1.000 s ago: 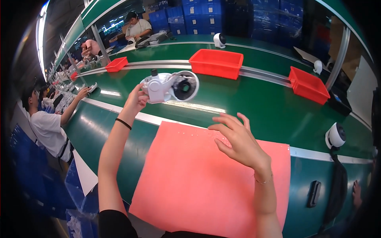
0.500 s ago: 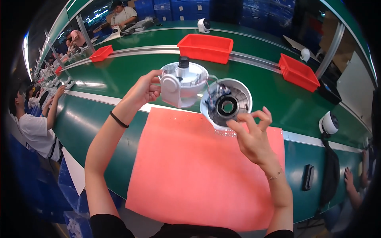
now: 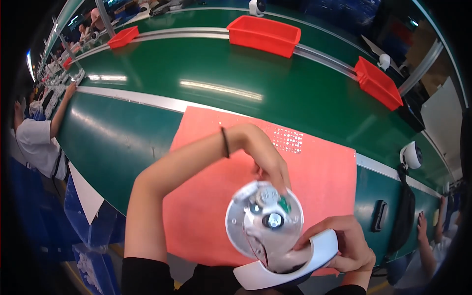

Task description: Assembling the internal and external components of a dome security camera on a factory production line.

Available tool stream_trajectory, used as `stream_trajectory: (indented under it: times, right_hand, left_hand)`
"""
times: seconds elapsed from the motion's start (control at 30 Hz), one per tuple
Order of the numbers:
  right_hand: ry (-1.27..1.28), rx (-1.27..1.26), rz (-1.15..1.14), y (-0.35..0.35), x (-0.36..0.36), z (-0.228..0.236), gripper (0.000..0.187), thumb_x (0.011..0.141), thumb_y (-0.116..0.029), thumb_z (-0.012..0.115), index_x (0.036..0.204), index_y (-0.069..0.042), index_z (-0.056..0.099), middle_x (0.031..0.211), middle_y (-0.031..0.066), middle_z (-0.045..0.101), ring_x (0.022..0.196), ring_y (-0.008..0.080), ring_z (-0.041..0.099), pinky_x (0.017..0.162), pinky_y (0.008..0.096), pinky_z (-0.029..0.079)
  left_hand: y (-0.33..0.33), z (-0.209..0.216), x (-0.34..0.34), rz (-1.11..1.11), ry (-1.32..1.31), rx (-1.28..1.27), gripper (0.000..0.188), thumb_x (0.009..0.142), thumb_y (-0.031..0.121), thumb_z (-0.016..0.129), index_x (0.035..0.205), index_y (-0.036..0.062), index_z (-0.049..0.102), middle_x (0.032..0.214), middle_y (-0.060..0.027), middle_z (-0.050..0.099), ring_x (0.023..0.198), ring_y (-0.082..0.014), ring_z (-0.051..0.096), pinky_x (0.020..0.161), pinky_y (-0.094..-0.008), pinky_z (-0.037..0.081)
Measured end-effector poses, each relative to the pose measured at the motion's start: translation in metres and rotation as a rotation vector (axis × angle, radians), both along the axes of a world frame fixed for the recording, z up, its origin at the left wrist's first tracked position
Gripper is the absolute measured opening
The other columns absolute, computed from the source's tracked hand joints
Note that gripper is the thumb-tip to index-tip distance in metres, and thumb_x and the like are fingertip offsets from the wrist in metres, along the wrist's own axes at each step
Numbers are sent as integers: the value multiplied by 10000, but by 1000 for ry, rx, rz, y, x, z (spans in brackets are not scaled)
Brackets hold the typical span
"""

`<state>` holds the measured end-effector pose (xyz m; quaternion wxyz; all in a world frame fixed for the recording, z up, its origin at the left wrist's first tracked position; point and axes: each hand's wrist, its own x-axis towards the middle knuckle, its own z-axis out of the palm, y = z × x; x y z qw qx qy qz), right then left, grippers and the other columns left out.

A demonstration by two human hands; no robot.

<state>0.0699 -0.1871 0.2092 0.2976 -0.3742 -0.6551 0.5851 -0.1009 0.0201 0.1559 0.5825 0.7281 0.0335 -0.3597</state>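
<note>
Closer to the body than before, the round white housing (image 3: 241, 227) is over the pink mat (image 3: 201, 216); the left hand's (image 3: 268, 157) blurred fingers seem clamped on its far rim, the right hand's (image 3: 350, 243) on the curved shell (image 3: 301, 274).

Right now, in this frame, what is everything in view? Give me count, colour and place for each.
Work surfaces: at least two, green, near and beyond
Mat: one, pink, centre
Round housing: one, white, over the mat
Curved shell: one, white, lower centre
Bins: at least three, red, far side
Rounded devices: at least three, white, some black-fronted, far side and right
Oblong object: one, black, right
Cloth-like item: one, black, right
Sheet: one, white, lower left
Containers: at least two, blue, lower left
Co-workers: several, nearest in white, left and right
Left hand: one, bare, at the housing's upper edge
Right hand: one, bare, gripping the shell
</note>
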Motion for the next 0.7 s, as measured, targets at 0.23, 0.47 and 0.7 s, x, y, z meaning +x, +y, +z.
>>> stream_trajectory:
  times: [0.23,0.47,0.7]
  right_hand:
    - [-150,-150,64,-1,-1,-37,542,746,-93,718,1142,-3,360,1048,190,557,973,258,580,832,373,467]
    - [20,-355,-21,0,16,-52,533,749,-121,714,1119,-1,350,1015,210,566,945,280,595,777,385,488]
    - [149,-474,39,13,11,-57,529,785,-92,676,1137,-19,289,973,208,575,923,239,581,722,331,478]
  left_hand:
    - [-47,-43,-16,143,-409,277,333,896,354,412,1012,116,613,696,-75,574,617,-209,493,577,-317,405]
    - [-155,-24,-115,1085,-584,742,363,822,189,588,1140,18,549,1154,-192,559,1032,-347,559,857,-420,449]
    - [-232,-20,-108,969,-364,626,645,827,487,515,1283,35,449,1392,-327,166,1196,-580,252,971,-537,315]
